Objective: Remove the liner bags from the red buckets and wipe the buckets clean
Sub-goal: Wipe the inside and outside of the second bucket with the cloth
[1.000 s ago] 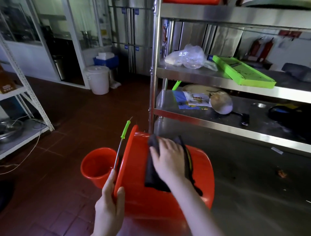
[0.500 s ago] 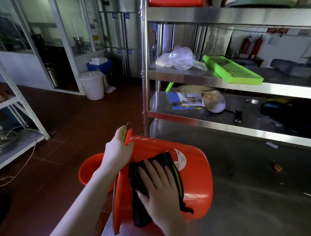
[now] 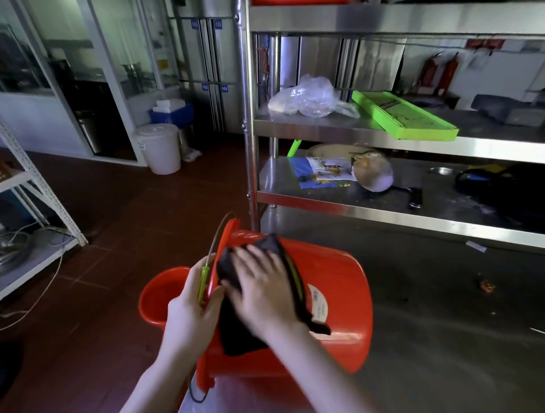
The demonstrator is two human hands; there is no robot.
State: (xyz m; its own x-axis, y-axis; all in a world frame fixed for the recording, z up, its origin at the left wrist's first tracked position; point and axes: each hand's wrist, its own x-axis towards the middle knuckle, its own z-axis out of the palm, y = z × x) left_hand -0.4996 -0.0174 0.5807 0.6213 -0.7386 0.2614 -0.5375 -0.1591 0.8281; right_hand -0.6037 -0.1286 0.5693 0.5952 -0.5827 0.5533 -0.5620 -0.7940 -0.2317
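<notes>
As left hand [image 3: 188,309] holds tipped bucket [image 3: 348,280], right hand [image 3: 262,289] presses cloth [image 3: 236,336].

Red buckets counted: 2, the tipped bucket [image 3: 339,294] and the floor bucket [image 3: 159,294]. A red edge [image 3: 295,1] on the top shelf was not counted, as its kind was unclear. Hands seen: 2, the left hand [image 3: 191,306] and the right hand [image 3: 262,291]. Black cloth [image 3: 236,336]: 1. Extinguishers were 2: one extinguisher [image 3: 427,73] and a second extinguisher [image 3: 447,72]. White pail [image 3: 160,150]: 1. Green tray [image 3: 404,118]: 1. Plastic bag [image 3: 306,97]: 1. Blue box [image 3: 174,115]: 1.
</notes>
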